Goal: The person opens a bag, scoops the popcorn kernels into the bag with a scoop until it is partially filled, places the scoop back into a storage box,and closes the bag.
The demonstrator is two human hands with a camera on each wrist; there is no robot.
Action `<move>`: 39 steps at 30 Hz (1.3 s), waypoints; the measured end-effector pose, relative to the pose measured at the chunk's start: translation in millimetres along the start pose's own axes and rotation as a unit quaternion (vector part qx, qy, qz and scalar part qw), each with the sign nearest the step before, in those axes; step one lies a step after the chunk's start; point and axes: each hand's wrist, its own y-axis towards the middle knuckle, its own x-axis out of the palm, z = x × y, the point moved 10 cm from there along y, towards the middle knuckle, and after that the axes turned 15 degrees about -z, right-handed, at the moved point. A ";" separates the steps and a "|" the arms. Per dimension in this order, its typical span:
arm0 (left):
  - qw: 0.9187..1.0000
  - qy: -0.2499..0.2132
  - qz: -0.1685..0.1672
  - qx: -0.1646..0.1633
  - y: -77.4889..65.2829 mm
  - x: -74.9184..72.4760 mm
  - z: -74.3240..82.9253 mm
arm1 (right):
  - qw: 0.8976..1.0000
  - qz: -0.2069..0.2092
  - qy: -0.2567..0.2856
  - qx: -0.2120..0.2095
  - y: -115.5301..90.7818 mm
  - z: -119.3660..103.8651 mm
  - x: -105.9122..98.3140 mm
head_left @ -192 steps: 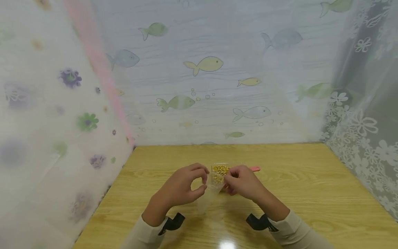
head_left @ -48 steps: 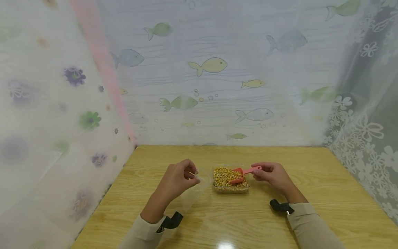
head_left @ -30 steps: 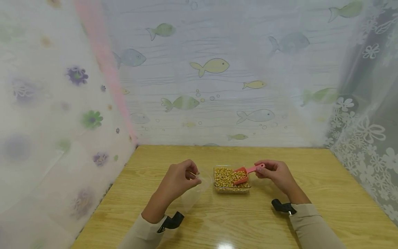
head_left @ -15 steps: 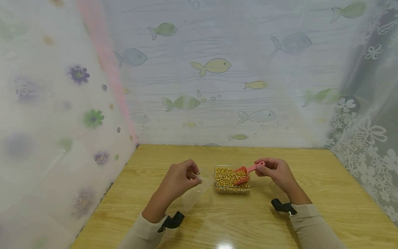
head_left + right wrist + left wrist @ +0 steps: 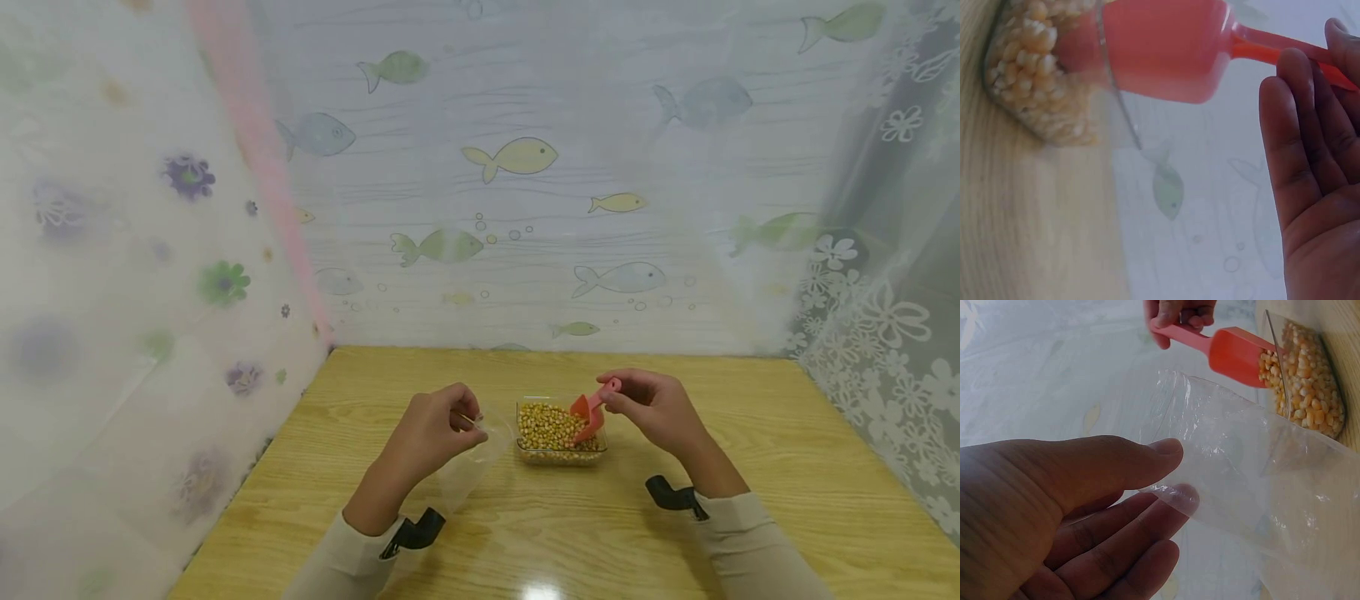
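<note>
My left hand (image 5: 437,432) pinches the edge of a clear plastic bag (image 5: 465,477) between thumb and finger, left of the container. In the left wrist view the bag (image 5: 1235,462) hangs thin and flat-looking, its mouth edge toward the corn. My right hand (image 5: 658,410) grips the handle of a pink-red scoop (image 5: 591,417) with thumb and fingers. The scoop's front end is down in the corn kernels (image 5: 546,425), which fill a rectangular glass container (image 5: 558,461). In the right wrist view the scoop (image 5: 1160,50) crosses the glass rim, its tip hidden among the kernels (image 5: 1035,69).
The wooden table (image 5: 570,533) carries the container near its middle. A fish-print curtain (image 5: 525,208) hangs along the back edge. A flower-print sheet (image 5: 150,333) borders the left side, and a white-flowered lace curtain (image 5: 885,325) the right. Black wrist mounts (image 5: 675,493) stick out from the sleeves.
Earlier both hands were at the bag. The right hand then took the scoop's handle; in the last half second it has risen and moved left, tilting the scoop steeper into the corn.
</note>
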 end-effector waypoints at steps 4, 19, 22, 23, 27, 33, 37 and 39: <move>1.000 0.000 -0.001 -0.001 -0.3 0.2 -0.1 | 0.999 0.012 -0.047 -0.008 -0.5 -14.0 -1.1; 1.000 0.012 0.005 0.000 -0.5 -0.2 -0.6 | 0.998 0.060 0.022 0.008 -6.6 21.0 -19.1; 1.000 0.013 0.007 0.004 -0.6 -0.9 0.6 | 0.997 0.063 0.050 0.020 -9.2 33.7 -20.4; 1.000 0.013 0.007 0.005 -0.6 -1.2 0.8 | 0.996 0.063 0.063 0.022 -9.9 37.8 -20.1; 1.000 0.015 0.008 0.008 -0.6 -1.7 1.7 | 0.992 0.053 0.113 0.031 -11.3 53.8 -14.4; 1.000 0.014 0.006 0.008 -0.8 -1.5 2.2 | 0.985 0.026 0.166 0.045 -11.8 71.1 -1.2; 1.000 0.017 0.005 0.008 -0.5 -1.1 1.1 | 0.980 0.023 0.192 0.044 -12.2 75.3 2.4; 1.000 0.017 0.004 0.008 -0.1 -0.9 0.4 | 0.978 0.021 0.205 0.046 -12.4 77.7 3.7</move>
